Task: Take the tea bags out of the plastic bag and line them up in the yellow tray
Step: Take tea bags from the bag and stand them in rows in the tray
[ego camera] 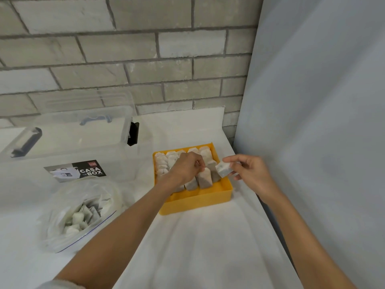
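Observation:
The yellow tray (195, 202) stands on the white cloth, with several tea bags (163, 163) lined up upright in rows inside it. My left hand (185, 166) reaches over the tray and pinches the top of one upright tea bag (205, 178) in the front row. My right hand (248, 172) hovers at the tray's right edge and holds another tea bag (223, 169) between thumb and fingers. The clear plastic bag (81, 213) lies open at the left with several tea bags still inside.
A clear plastic storage box (68, 142) with a "CASA BOX" label stands behind the plastic bag, against the brick wall. A pale panel (323, 122) rises close on the right of the tray. White cloth covers the table.

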